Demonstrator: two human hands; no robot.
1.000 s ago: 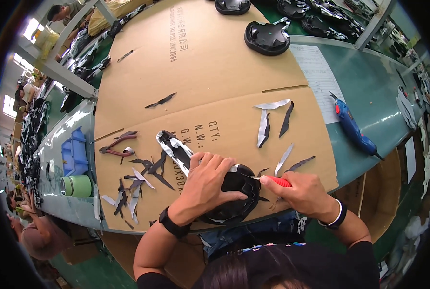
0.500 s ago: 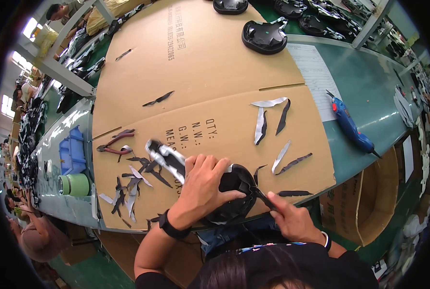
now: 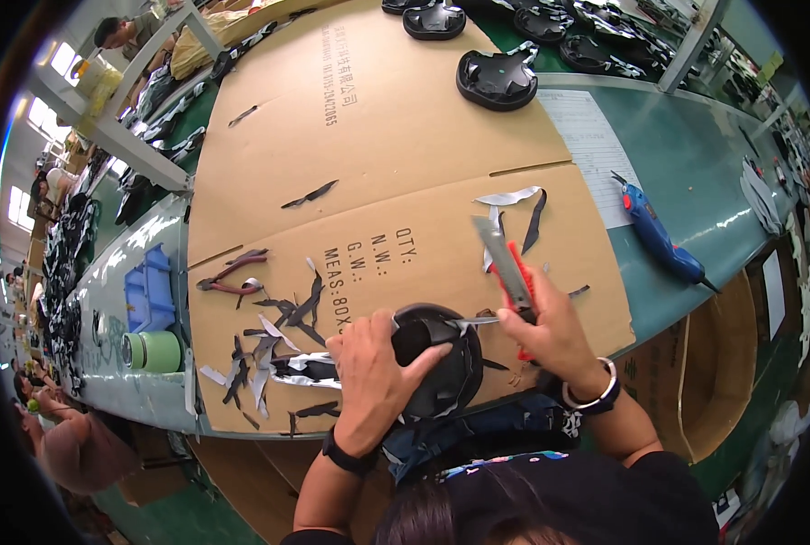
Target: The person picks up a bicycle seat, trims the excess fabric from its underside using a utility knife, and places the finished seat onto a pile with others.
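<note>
My left hand grips a black, padded, rounded shell near the front edge of the table, its thumb laid across the hollow. From under the fingers a white-and-black strap runs out to the left. My right hand, just right of the shell, is closed around a red cutter knife with a broad grey blade part pointing away from me. A thin pale strip stretches between the shell's rim and my right fingers; whether they pinch it, I cannot tell.
Flattened cardboard covers the table. Dark and white scraps lie left, near red-handled pliers, a blue bin and a green cup. A blue power tool lies right. More black shells stand at the back.
My right hand has risen up and away from the shell's edge, and the red knife now shows in it. The shell has turned, its strap swinging down toward the scraps.
</note>
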